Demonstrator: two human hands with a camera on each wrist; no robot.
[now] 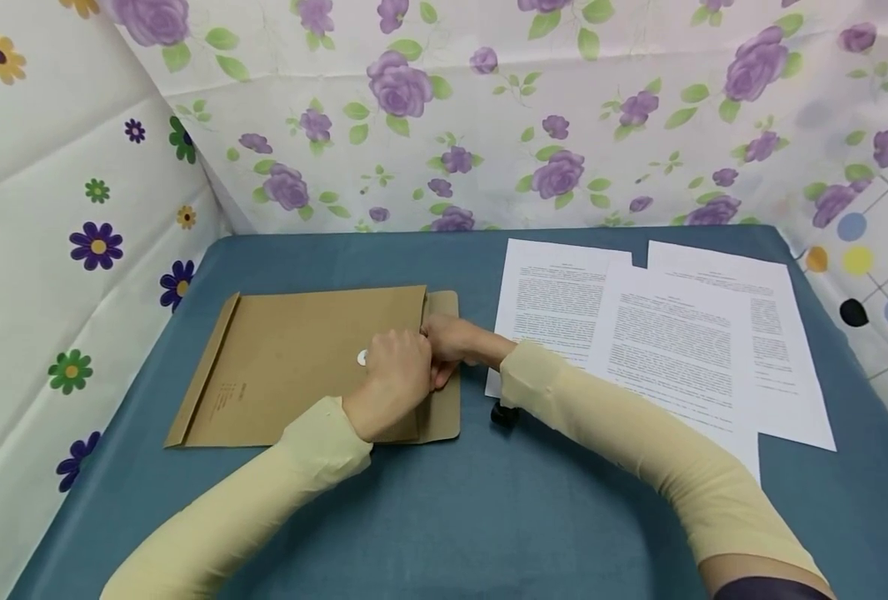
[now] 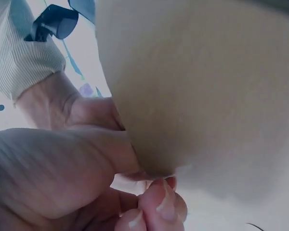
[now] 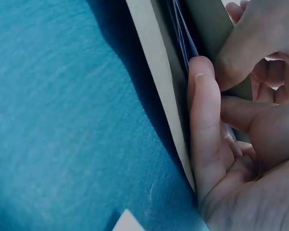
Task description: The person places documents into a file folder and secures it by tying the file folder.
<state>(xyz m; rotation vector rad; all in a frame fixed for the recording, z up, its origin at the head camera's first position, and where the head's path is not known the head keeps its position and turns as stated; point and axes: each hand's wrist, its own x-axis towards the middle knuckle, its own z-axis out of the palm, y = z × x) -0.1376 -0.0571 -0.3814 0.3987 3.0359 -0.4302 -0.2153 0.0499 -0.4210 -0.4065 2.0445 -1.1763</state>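
Note:
A brown paper envelope [image 1: 301, 367] lies on the left part of the table, its flap [image 1: 444, 417] unfolded to the right. My left hand [image 1: 395, 375] grips the envelope's open edge near a white round button [image 1: 362, 357]. Beside it, my right hand [image 1: 455, 340] has its fingers at the opening. In the right wrist view, thin sheet edges [image 3: 182, 36] show inside the opening, close to the right hand [image 3: 245, 168]. Brown paper [image 2: 183, 86] fills much of the left wrist view, with the left fingers curled at its edge. The exact fingertip contact is partly hidden.
Three printed sheets [image 1: 669, 350] overlap on the right side of the blue-covered table [image 1: 489, 517]. A small black object [image 1: 504, 414] is by the right sleeve's cuff. Flower-patterned sheeting [image 1: 489, 108] hangs behind the table and at its left.

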